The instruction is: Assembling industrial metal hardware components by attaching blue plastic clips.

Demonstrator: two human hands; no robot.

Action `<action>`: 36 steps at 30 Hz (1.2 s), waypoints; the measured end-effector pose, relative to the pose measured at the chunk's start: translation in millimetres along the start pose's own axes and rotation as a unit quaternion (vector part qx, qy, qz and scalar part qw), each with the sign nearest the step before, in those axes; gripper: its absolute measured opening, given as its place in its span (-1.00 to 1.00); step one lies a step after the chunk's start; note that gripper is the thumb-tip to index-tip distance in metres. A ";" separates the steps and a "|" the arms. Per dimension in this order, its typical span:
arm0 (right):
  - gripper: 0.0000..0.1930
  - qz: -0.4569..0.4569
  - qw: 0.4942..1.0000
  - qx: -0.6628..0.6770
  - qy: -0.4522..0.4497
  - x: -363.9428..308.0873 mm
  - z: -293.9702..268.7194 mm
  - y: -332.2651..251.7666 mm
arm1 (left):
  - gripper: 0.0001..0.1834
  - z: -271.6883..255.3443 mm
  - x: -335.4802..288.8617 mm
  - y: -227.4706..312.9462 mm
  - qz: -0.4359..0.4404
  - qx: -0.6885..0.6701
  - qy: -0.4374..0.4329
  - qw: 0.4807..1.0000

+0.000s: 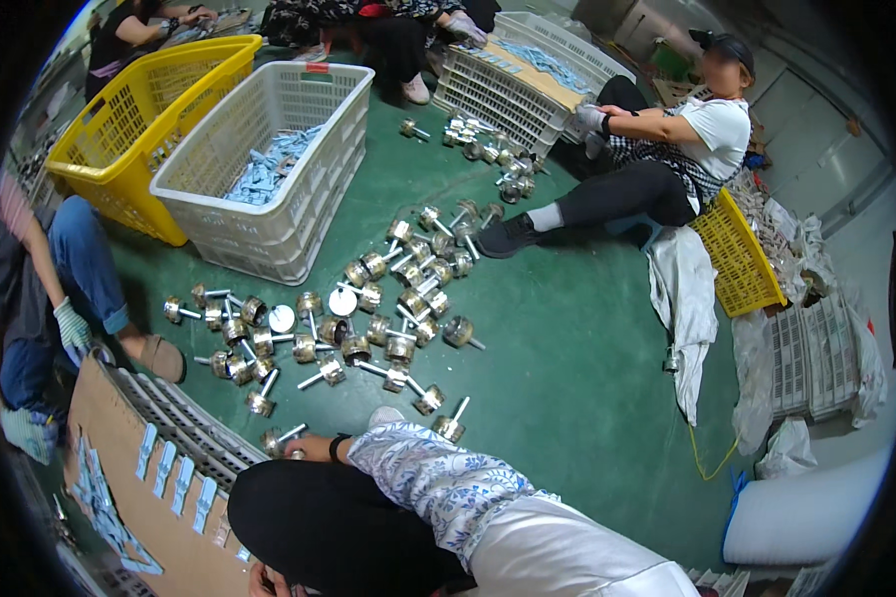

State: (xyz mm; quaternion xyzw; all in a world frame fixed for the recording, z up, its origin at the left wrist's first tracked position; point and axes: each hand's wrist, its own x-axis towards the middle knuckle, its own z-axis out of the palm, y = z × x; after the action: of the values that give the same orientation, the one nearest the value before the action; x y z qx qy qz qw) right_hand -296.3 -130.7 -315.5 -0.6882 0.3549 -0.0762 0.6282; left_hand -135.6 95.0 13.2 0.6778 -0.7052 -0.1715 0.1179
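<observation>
Right hand: the right hand (314, 449) is down on the floor side of the black knee (319, 517), fingers at a metal piece (272, 441); fingertips partly hidden, can't tell if gripping.
Left hand: the left hand (268, 580) is at the lower edge, partly cut off and behind the knee, fingers bent; can't tell what, if anything, it holds. Near the board.
Pieces: more metal pieces (354, 346), round with rods, scattered on the green floor (567, 338) ahead of the right hand; most lie tipped, some touching. Smaller group farther off, by the seated co-worker.
Board: brown board (119, 418), left, beside gray crates (184, 423).
Clips: blue clips (181, 485) on board, four in a row, others heaped to their left.
Crates: white crate (294, 214) with blue parts (269, 169) inside, just beside yellow crate (90, 154).
Co-workers: one seated right, in a cap (729, 48); one at left, striped glove (72, 328); others at top.
Right side: white sack (682, 298) on floor, white roll (801, 522) nearer.
</observation>
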 end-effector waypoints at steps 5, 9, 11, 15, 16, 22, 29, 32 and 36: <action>-0.50 0.023 0.998 -0.058 -0.003 -2.9 -0.7 -4.5 | -0.43 1.6 0.1 -0.1 -0.005 -0.004 0.010 1.000; -0.49 -0.080 0.993 -0.014 -0.090 -0.8 7.2 -28.5 | -0.42 4.6 -13.5 -14.1 -0.005 0.009 0.030 0.999; -0.49 -0.051 0.991 -0.038 -0.120 10.6 11.8 -20.1 | -0.42 6.0 -14.1 -13.4 -0.004 0.001 0.027 1.000; -0.65 -0.098 0.993 0.061 -0.013 5.2 14.6 33.5 | -0.42 11.6 -1.8 -7.4 0.020 -0.005 0.019 1.000; -0.64 -0.089 0.995 0.025 0.029 3.8 12.6 30.3 | -0.41 9.8 -1.9 -6.0 0.018 -0.003 0.026 0.999; -0.57 0.116 0.983 -0.126 0.072 -40.1 -32.9 -15.3 | -0.40 7.5 5.2 -3.1 0.026 -0.012 0.032 0.999; -0.03 0.117 0.951 -0.196 0.208 -116.5 -101.1 -92.0 | -0.41 8.2 -14.9 -10.5 0.023 -0.019 0.070 0.997; -0.13 0.042 0.945 -0.170 0.275 -139.2 -152.1 -137.7 | -0.42 9.7 -18.8 -14.8 0.013 -0.015 0.075 0.997; -0.40 -0.010 0.925 -0.254 0.284 -192.5 -222.0 -263.6 | -0.50 17.9 4.0 -11.3 0.028 -0.078 0.122 0.989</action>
State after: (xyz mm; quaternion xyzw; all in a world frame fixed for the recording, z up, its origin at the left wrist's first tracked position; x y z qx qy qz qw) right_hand -456.8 -209.1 36.5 -0.7778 0.5186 -0.1823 0.3047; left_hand -132.7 92.2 -8.0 0.6626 -0.6884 -0.1387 0.2604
